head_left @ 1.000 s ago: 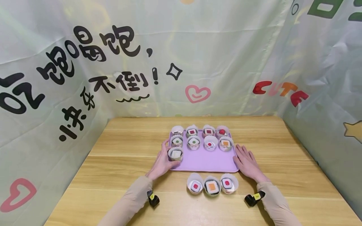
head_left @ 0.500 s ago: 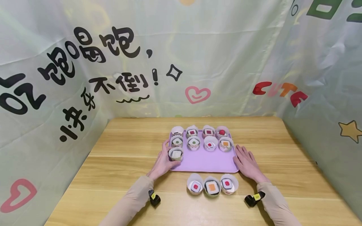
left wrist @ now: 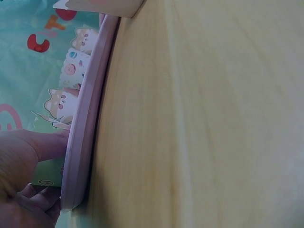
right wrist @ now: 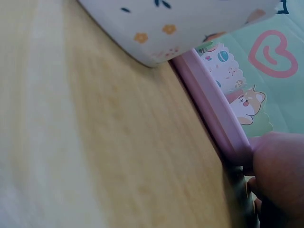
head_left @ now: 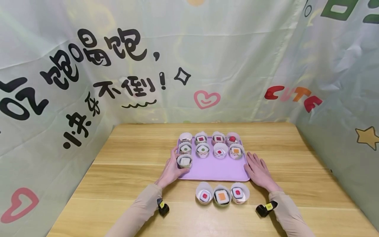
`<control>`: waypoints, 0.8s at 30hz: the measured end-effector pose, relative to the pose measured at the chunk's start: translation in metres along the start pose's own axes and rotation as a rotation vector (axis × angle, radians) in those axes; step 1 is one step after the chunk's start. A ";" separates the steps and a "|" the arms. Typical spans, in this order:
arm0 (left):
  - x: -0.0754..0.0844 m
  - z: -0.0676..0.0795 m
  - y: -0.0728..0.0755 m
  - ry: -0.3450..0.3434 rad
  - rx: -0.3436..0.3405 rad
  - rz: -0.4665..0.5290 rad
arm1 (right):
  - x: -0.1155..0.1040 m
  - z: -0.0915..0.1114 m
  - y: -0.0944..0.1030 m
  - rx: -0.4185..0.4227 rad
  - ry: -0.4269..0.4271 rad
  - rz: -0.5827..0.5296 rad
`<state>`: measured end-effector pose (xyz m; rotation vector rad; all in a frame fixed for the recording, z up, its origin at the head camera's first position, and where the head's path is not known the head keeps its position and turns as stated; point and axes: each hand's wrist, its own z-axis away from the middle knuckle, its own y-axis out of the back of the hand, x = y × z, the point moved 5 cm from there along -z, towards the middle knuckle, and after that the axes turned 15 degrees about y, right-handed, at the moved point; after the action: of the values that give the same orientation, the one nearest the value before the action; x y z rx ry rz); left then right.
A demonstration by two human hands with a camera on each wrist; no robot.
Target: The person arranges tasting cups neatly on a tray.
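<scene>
My left hand [head_left: 171, 169] holds a paper baking cup [head_left: 185, 162] between thumb and fingers at the left side of the lilac tray [head_left: 219, 169]. A white square piece lies in that cup. In the left wrist view, the fingers [left wrist: 50, 145] go round its green side, just inside the tray rim. My right hand [head_left: 260, 171] rests with straight fingers on the table along the tray's right edge, its thumb at the front corner. Behind the held cup stand two rows of similar cups, among them one with a green-dotted piece [head_left: 185, 149] and one with an orange-topped piece [head_left: 236, 150].
Three more cups stand side by side on the wooden table [head_left: 133, 151] in front of the tray: a red-dotted left one [head_left: 204, 194], an orange-topped middle one [head_left: 222, 196] and a red-dotted right one [head_left: 239, 194]. Printed cloth [head_left: 237, 65] hangs around the table.
My left hand and the cup it holds have shifted very slightly to the right. The right hand, the tray and the other cups stay in place.
</scene>
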<state>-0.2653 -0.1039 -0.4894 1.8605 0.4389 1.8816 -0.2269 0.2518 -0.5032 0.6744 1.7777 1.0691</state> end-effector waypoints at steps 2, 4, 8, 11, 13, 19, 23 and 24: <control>0.000 0.000 0.000 0.003 -0.002 0.004 | 0.000 0.000 0.000 0.002 0.002 0.001; 0.000 -0.001 -0.001 0.005 -0.002 0.005 | 0.000 0.000 0.000 0.005 0.004 0.002; 0.001 -0.001 -0.001 0.017 -0.002 0.003 | 0.001 0.000 -0.001 0.008 0.005 0.005; 0.001 -0.001 -0.001 0.015 -0.002 0.000 | 0.002 0.000 -0.001 0.007 0.004 0.005; 0.002 -0.001 -0.001 0.007 0.000 0.001 | 0.002 0.000 -0.001 0.006 0.003 0.005; 0.001 -0.001 -0.002 0.008 0.002 -0.006 | 0.001 0.000 0.000 0.006 0.004 0.003; 0.002 0.000 -0.002 0.002 0.001 -0.009 | 0.001 0.000 0.000 0.010 0.006 0.001; 0.002 0.000 -0.002 0.000 0.001 -0.009 | 0.001 0.000 0.000 0.009 0.006 0.001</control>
<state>-0.2651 -0.1013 -0.4885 1.8566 0.4469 1.8755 -0.2272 0.2525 -0.5037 0.6780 1.7886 1.0651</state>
